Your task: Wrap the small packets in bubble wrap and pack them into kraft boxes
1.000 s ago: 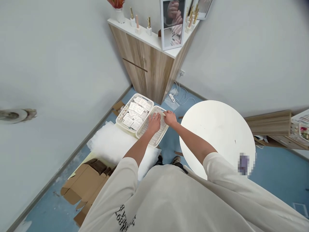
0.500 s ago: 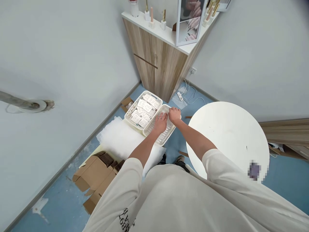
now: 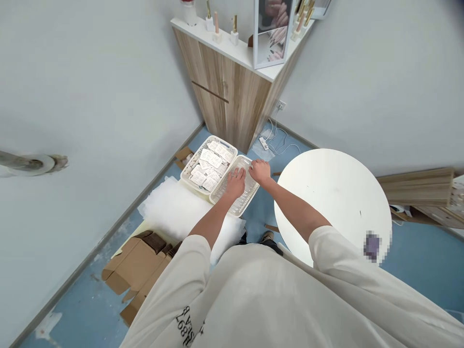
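Note:
A white plastic basket [image 3: 239,212] holds rows of clear plastic pieces whose exact kind I cannot make out. My left hand [image 3: 236,183] lies over these pieces with its fingers spread. At the basket's far right edge my right hand [image 3: 260,170] has its fingers bent inward over the contents; whatever is under the fingertips is hidden. Side by side with this basket, on its left, stands a second white basket [image 3: 184,180], filled with a heap of small white printed cards [image 3: 208,162]. Neither hand touches the cards.
White padding [image 3: 174,205] lies left of the baskets, with flattened brown cardboard [image 3: 141,261] nearer me. A round white table [image 3: 333,193] stands at right. Beyond is a wooden cabinet [image 3: 224,92] bearing bottles and a framed picture [image 3: 271,38]. A power strip [image 3: 264,143] lies on the floor.
The view has shifted slightly, so the surroundings sit further left. Both hands stay at the same basket; the fingers of my right hand have loosened a little at its far edge.

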`<state>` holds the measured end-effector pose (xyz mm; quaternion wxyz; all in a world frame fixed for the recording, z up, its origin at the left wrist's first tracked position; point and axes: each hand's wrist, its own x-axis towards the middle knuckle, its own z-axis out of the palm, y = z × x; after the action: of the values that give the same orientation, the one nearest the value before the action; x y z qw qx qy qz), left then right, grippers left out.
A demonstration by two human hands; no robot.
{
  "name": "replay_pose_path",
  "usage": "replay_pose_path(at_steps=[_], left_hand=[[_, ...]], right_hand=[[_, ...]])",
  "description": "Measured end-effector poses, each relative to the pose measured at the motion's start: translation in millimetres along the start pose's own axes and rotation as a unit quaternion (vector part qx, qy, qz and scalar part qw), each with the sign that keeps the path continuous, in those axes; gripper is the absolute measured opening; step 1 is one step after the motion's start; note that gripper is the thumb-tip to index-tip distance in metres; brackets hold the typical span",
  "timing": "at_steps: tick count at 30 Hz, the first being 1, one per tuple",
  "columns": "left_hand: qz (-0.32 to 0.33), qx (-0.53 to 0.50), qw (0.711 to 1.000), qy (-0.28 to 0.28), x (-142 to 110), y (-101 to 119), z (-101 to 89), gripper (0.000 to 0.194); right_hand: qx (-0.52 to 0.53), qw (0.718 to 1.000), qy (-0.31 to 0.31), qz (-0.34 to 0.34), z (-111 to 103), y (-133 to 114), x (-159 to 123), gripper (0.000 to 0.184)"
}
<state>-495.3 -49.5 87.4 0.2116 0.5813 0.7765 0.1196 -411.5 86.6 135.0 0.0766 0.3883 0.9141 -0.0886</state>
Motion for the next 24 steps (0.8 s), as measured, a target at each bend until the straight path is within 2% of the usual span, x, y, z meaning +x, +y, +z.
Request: replay_pose_path(at_steps=[4,7,10,13,15,18,24], left_hand=[[-0.005,0.018,1.000,0.010,0,5,-6.6,0.068],[-0.005,0.031,0.999,0.021,2,17,-13.0,0.068],[0.020,0.031,0.999,0.039,2,47,-16.7,0.070],[0.059,0.026,0.996,0.059,0,91,-10.9,0.066],[0.084,0.018,0.994,0.063,-2,124,0.7,0.062],[0.109,-0.001,0.993,0.038,-8,175,28.9,0.057],[0.112,-0.052,0.990,-0.074,-25,269,101.7,0.052]], right_hand=[[0.026,0.999,0.042,0.013,-14,23,-24,0.035],[0.045,0.996,0.069,0.039,-19,49,-47,0.033],[0.062,0.991,0.088,0.078,-19,81,-76,0.032],[0.076,0.986,0.106,0.108,-15,117,-111,0.030],[0.083,0.983,0.105,0.128,-10,143,-137,0.028],[0.089,0.979,0.097,0.157,1,184,-181,0.026],[0.115,0.966,0.058,0.225,31,267,-275,0.022]])
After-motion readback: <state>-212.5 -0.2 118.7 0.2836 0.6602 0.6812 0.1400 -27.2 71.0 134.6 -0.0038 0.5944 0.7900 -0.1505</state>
